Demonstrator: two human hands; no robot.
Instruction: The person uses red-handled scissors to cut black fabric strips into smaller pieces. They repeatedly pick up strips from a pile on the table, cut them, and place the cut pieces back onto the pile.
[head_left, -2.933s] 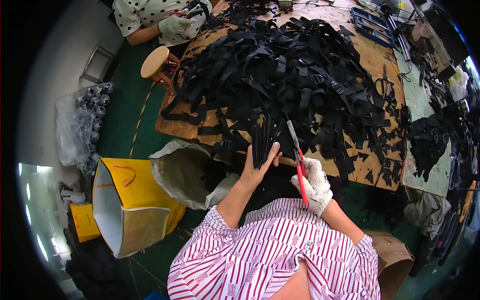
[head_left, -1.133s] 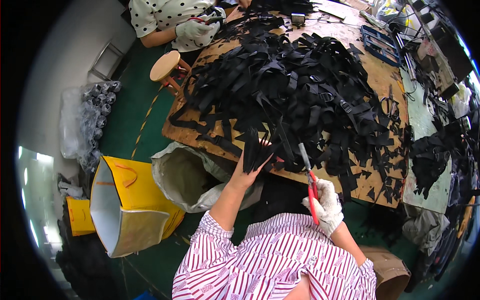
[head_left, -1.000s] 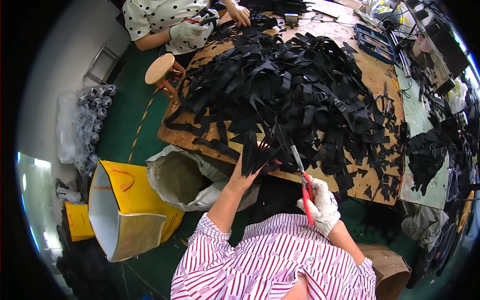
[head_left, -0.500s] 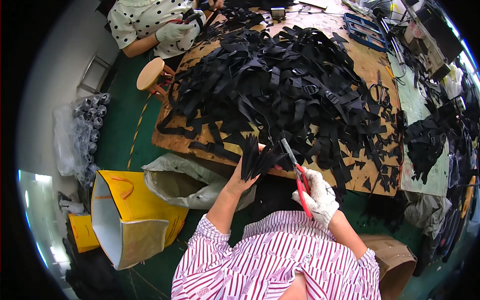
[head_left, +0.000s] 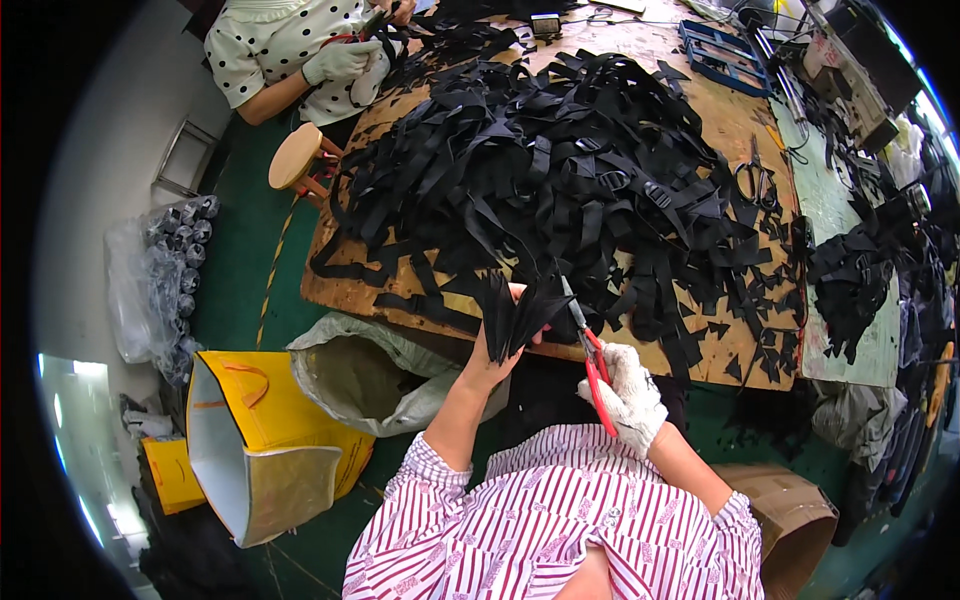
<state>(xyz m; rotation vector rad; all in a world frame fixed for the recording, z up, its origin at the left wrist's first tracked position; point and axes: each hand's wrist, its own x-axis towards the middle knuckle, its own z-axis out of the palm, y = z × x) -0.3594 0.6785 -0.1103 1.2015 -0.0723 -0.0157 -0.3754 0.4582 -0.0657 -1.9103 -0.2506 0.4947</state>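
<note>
My left hand (head_left: 488,365), bare, is closed around a fanned bundle of black webbing pieces (head_left: 507,325) at the table's near edge. Just right of it, my gloved right hand (head_left: 634,405) grips long-nose pliers (head_left: 599,375) by their red handles. The grey jaws point up and away, close beside the bundle; I cannot tell whether they touch it. Beyond both hands, a large heap of black straps (head_left: 560,170) covers much of the wooden table (head_left: 420,280). Some buckles show among the straps.
Scissors (head_left: 756,178) and a blue tray (head_left: 725,58) lie on the table's right side. Across the far left, a co-worker's gloved hand (head_left: 338,62) holds a red-handled tool near a stool (head_left: 296,156). A yellow bag (head_left: 265,400), a whitish sack (head_left: 335,332) and a carton (head_left: 785,510) stand nearby.
My right hand and the pliers have shifted slightly left, toward the bundle. The fanned pieces in my left hand sit a little differently. The view has tilted slightly.
</note>
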